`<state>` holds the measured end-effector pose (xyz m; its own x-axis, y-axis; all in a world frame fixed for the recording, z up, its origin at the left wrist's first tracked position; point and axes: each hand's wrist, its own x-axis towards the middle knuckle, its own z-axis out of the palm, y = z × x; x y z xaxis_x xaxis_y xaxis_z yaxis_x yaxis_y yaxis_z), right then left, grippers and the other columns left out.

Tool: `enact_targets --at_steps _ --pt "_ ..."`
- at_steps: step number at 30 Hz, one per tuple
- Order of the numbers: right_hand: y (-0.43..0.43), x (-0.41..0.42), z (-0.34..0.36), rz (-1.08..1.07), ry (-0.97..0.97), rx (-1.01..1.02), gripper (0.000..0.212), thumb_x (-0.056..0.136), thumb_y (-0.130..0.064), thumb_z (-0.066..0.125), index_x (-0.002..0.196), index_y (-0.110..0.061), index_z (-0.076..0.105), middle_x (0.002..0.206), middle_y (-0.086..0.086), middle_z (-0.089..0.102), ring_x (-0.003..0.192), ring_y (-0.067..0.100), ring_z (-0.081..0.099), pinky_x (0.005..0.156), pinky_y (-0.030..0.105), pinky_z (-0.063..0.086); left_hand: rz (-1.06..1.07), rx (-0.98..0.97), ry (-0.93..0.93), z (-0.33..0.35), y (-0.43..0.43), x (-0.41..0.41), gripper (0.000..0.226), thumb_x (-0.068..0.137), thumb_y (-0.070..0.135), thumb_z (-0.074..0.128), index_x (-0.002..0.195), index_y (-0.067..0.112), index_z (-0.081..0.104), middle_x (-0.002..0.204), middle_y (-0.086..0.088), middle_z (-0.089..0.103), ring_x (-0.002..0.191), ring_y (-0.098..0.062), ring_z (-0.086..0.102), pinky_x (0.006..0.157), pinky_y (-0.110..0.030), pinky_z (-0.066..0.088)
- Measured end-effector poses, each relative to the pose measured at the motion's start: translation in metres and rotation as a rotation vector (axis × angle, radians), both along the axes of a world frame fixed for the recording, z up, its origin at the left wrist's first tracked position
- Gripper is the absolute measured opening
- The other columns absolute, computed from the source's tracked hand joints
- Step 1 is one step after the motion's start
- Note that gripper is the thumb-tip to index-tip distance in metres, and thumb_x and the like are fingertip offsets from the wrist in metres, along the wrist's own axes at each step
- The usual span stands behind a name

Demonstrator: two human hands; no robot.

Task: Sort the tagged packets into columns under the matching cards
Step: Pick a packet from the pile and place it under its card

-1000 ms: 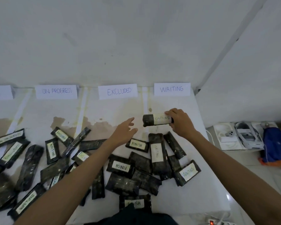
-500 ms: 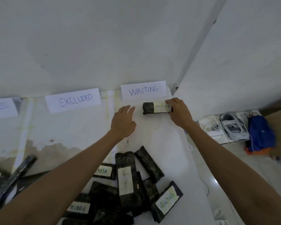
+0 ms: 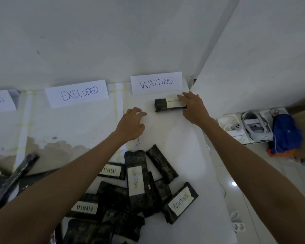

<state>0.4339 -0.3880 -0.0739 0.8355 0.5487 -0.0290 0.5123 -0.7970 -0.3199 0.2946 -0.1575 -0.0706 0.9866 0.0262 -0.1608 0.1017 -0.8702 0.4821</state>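
A dark packet tagged WAITING lies on the white table just below the WAITING card. My right hand rests on its right end, fingers over the tag. My left hand hovers to the packet's left, fingers apart, holding nothing. The EXCLUDED card leans on the wall to the left. A pile of dark packets sits near the front edge, with WAITING and FINISH tags showing.
The table's right edge runs close to my right arm. Beyond it on the floor are white boxes with a headset and a blue bag. More packets lie at the left. A partly seen card stands far left.
My right hand carried the WAITING packet away from the pile and set it down under the WAITING card. My left hand followed forward. The view has shifted right and closer.
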Motion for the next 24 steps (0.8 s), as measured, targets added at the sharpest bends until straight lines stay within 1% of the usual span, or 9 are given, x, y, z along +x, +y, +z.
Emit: enact_targets --at_steps 4,7,10,11,13,15,16,20,24 --pt "0.013 -0.054 0.017 -0.035 0.062 0.091 0.055 0.075 0.005 0.062 0.128 -0.005 0.054 0.131 0.020 0.052 0.120 0.038 0.047 0.102 0.043 0.036 -0.031 -0.160 0.061 0.009 -0.002 -0.049 0.038 0.091 0.011 0.050 0.128 0.012 0.052 0.128 -0.012 0.050 0.119 -0.029 0.044 0.100 -0.037 0.037" --pt "0.028 -0.114 0.028 -0.067 0.198 0.141 0.041 0.078 -0.002 0.063 0.119 -0.009 0.059 0.121 0.015 0.055 0.111 0.033 0.049 0.094 0.039 0.042 0.025 -0.180 0.046 0.013 -0.006 -0.092 0.037 0.090 0.010 0.050 0.127 0.014 0.053 0.127 -0.011 0.051 0.118 -0.027 0.044 0.098 -0.033 0.038" --pt "0.045 -0.182 0.040 -0.116 0.343 0.217 0.028 0.082 -0.013 0.063 0.109 -0.009 0.061 0.105 0.013 0.057 0.097 0.027 0.055 0.086 0.036 0.047 0.071 -0.176 0.077 0.014 -0.008 -0.129 0.044 0.089 0.007 0.051 0.132 0.013 0.049 0.130 -0.011 0.048 0.120 -0.028 0.042 0.101 -0.033 0.035" --pt "0.050 -0.205 0.043 -0.134 0.406 0.205 0.031 0.082 -0.022 0.065 0.110 -0.009 0.060 0.106 0.012 0.056 0.098 0.027 0.056 0.084 0.035 0.047 0.083 -0.176 0.094 0.014 -0.008 -0.139 0.048 0.088 0.006 0.051 0.135 0.012 0.046 0.133 -0.012 0.046 0.122 -0.029 0.040 0.103 -0.034 0.034" --pt "0.061 -0.247 0.045 -0.168 0.476 0.089 0.055 0.079 -0.044 0.066 0.122 -0.013 0.052 0.117 0.011 0.050 0.107 0.028 0.051 0.086 0.037 0.047 0.094 -0.191 0.128 0.015 -0.007 -0.154 0.054 0.087 0.004 0.051 0.139 0.012 0.040 0.139 -0.012 0.041 0.126 -0.030 0.037 0.107 -0.037 0.033" --pt "0.072 -0.280 0.044 -0.173 0.414 -0.111 0.079 0.074 -0.062 0.062 0.134 -0.015 0.039 0.126 0.013 0.042 0.112 0.032 0.045 0.087 0.041 0.047 0.091 -0.209 0.156 0.017 -0.005 -0.161 0.055 0.088 0.004 0.050 0.141 0.012 0.037 0.141 -0.012 0.038 0.128 -0.030 0.036 0.108 -0.040 0.034" --pt "0.076 -0.291 0.044 -0.169 0.370 -0.188 0.087 0.072 -0.065 0.061 0.138 -0.016 0.032 0.129 0.015 0.039 0.114 0.034 0.043 0.087 0.043 0.045 0.090 -0.211 0.167 0.018 -0.003 -0.163 0.055 0.088 0.005 0.049 0.141 0.012 0.036 0.141 -0.013 0.038 0.128 -0.031 0.036 0.108 -0.041 0.035" --pt "0.085 -0.307 0.043 -0.186 0.331 -0.292 0.097 0.074 -0.055 0.066 0.147 -0.017 0.014 0.135 0.017 0.031 0.118 0.037 0.038 0.091 0.043 0.040 0.067 -0.208 0.178 0.022 0.004 -0.169 0.057 0.089 0.007 0.048 0.143 0.015 0.034 0.141 -0.013 0.038 0.125 -0.031 0.038 0.105 -0.041 0.038" --pt "0.082 -0.305 0.047 -0.188 0.341 -0.262 0.088 0.078 -0.043 0.066 0.147 -0.020 0.017 0.134 0.016 0.034 0.116 0.034 0.039 0.090 0.041 0.043 0.078 -0.256 0.164 0.028 0.008 -0.173 0.056 0.089 0.011 0.049 0.143 0.017 0.033 0.139 -0.011 0.039 0.124 -0.029 0.040 0.102 -0.038 0.039"
